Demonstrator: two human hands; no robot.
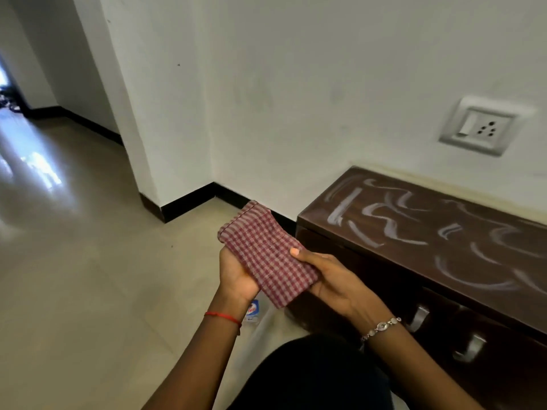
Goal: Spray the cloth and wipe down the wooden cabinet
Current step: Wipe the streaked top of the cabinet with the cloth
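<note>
A folded red-and-white checked cloth (265,253) lies across both my palms, held above the floor. My left hand (235,275) grips its left edge from below. My right hand (328,276) supports the right side, thumb pressed on top. The dark wooden cabinet (420,229) stands low against the wall to the right, its top streaked with white smears. A bottle with a blue and red label (252,311) lies on the floor under my hands, mostly hidden by my left wrist.
Metal drawer handles (470,347) stick out of the cabinet front near my right forearm. A wall socket (482,127) sits above the cabinet. Beige tiled floor (88,261) stretches left toward a hallway. A wall corner (161,208) with black skirting juts out ahead.
</note>
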